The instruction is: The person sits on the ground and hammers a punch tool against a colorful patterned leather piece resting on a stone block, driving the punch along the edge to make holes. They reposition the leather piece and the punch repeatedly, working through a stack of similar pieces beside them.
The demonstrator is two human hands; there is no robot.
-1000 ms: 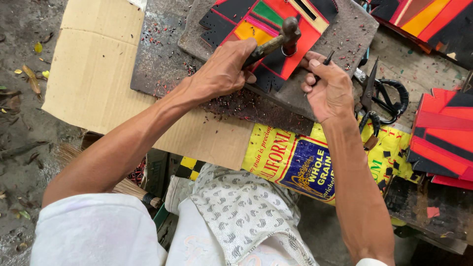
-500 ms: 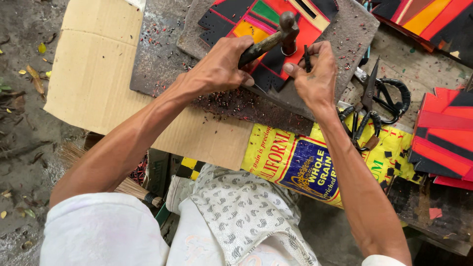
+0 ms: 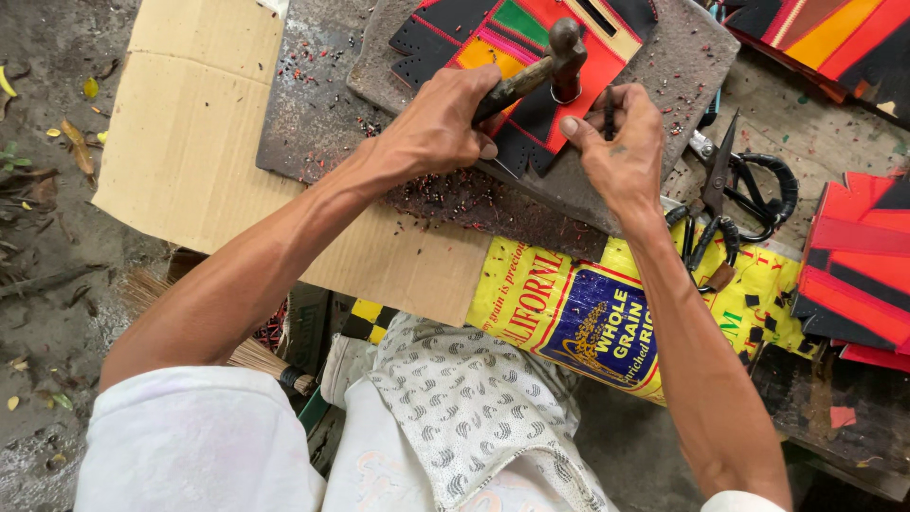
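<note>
The left hand (image 3: 441, 128) grips a wooden-handled hammer (image 3: 545, 64); the right hand (image 3: 621, 147) pinches a thin dark punch (image 3: 609, 112) upright on the red, black and orange patchwork sheet (image 3: 531, 57), which lies on a grey slab (image 3: 682, 66). A skewed blow could catch those fingers. Black-handled scissors (image 3: 735, 194) lie near the right wrist, with tan cardboard (image 3: 190, 123) on the left.

Left hand (image 3: 441, 123) grips a hammer (image 3: 550, 62) over the multicoloured patchwork piece (image 3: 502, 43); right hand (image 3: 621, 156) pinches a punch (image 3: 609, 104) upright. Scissors (image 3: 735, 194) lie nearby.
</note>
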